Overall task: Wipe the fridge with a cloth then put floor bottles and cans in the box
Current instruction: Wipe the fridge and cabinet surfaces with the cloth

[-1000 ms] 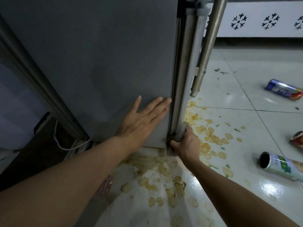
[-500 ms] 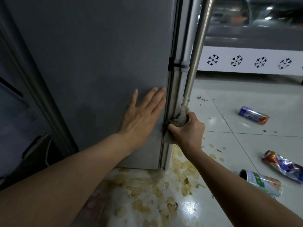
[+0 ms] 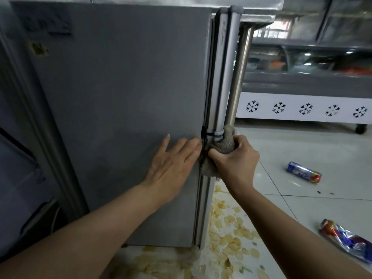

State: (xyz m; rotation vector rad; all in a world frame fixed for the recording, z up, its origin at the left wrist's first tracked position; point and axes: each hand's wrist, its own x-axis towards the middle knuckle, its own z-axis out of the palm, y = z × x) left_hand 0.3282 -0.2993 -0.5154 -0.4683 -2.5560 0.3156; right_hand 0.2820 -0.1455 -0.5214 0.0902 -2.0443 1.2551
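Observation:
A grey fridge [image 3: 124, 93] fills the left and middle of the view, seen from its side. My left hand [image 3: 173, 168] lies flat and open against the side panel near the front edge. My right hand [image 3: 235, 160] is closed on a grey-brown cloth [image 3: 226, 144], pressing it around the door edge about halfway up. On the tiled floor to the right lie a blue and red can [image 3: 304, 175] and a crushed red and blue can [image 3: 346, 240].
A steel table leg [image 3: 239, 77] stands right beside the fridge door. Spilled chips and yellow stains [image 3: 227, 234] cover the floor at the fridge's base. A display freezer with snowflake marks [image 3: 306, 108] runs along the back. A cable lies at lower left.
My right hand has slid the cloth up the fridge door edge from the bottom corner to mid-height. My left hand rose along the side panel too. The view tilted up.

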